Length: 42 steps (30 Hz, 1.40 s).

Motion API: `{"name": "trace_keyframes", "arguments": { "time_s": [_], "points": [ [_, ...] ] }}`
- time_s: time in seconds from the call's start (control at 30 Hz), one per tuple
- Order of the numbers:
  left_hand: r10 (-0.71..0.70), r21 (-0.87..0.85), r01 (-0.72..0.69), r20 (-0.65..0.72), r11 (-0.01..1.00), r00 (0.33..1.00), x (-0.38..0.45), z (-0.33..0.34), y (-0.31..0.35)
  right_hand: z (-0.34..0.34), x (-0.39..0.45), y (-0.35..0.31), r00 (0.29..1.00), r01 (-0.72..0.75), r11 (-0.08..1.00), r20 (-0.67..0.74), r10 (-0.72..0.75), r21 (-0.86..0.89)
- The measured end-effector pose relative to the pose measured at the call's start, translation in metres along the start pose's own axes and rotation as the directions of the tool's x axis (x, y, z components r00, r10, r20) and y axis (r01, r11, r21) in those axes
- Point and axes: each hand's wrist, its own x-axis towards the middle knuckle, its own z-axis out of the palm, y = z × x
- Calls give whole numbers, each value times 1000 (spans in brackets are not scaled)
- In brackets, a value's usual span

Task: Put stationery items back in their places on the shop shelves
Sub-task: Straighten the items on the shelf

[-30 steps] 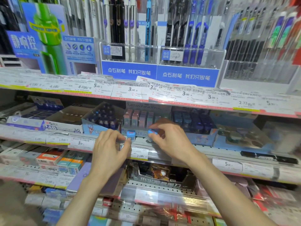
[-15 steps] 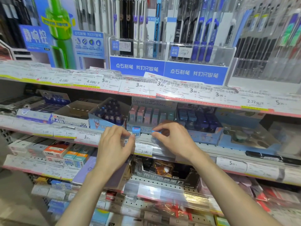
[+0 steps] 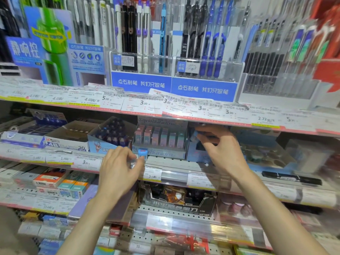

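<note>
- My right hand (image 3: 223,150) had lifted off the shelf lip (image 3: 174,173), where it sat half a second before, and reached up and rightward into the blue display box (image 3: 197,155) on the middle shelf.
- It pinched a small blue item (image 3: 196,134) between thumb and curled fingers; blur kept me from telling whether it had seated in a slot.
- My left hand (image 3: 120,166) had barely shifted: it stayed at the shelf lip, fingers curled, pinching a second small blue item (image 3: 142,152) just in front of the pastel tray (image 3: 160,153).
- I judged that the right-hand piece was about to be filed in its box, with the left-hand one waiting its turn; neither was yet put away.
- Readable writing: the pastel tray said "Sanrio characters" on its header and again, fainter, on its front.
- The blue panels (image 3: 173,87) under the pen racks read 点石制笔 我们只做笔, twice side by side.
- The tall blue sign (image 3: 23,49) at far left read 静响控.
- A white carton (image 3: 66,142) at left showed "M&G", "4B" and "30".
- Price tags (image 3: 143,103) on the upper rail showed 4.0, 4.01元/支, 5.00, 3.00 several times and 2.72元; the lower rail showed 1.36元, 3.00 and 2.0元.
- The dark box (image 3: 176,201) below carried large characters ending in 刀; the rest I could not read.
</note>
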Motion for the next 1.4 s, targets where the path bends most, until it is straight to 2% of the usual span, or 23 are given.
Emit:
{"name": "trace_keyframes", "arguments": {
  "time_s": [0.17, 0.37, 0.57, 0.93, 1.17, 1.4],
  "points": [
    [-11, 5, 11, -12, 1000, 1000, 0, 2, 2, -13, 7, 23, 998, -48, 996, -54, 44, -74],
    [5, -6, -5, -12, 1000, 1000, -1, 1, 2, -2, 11, 30, 995, -30, 992, 86, 41, -123],
    [23, -20, -23, -22, 1000, 999, -3, 1, 2, 8, 18, 29, 991, -3, 989, 132, 23, -148],
    [29, -11, -29, -29, 1000, 999, -3, 4, -3, 16, 13, 35, 996, 23, 993, 84, -14, -117],
    [29, -10, -29, -31, 1000, 999, -3, 3, -2, 21, 5, 34, 988, 115, 961, 132, -84, -251],
    [33, -23, -33, -26, 999, 999, -3, 1, -3, 16, 7, 34, 991, 89, 961, 122, -58, -260]
  ]
}}
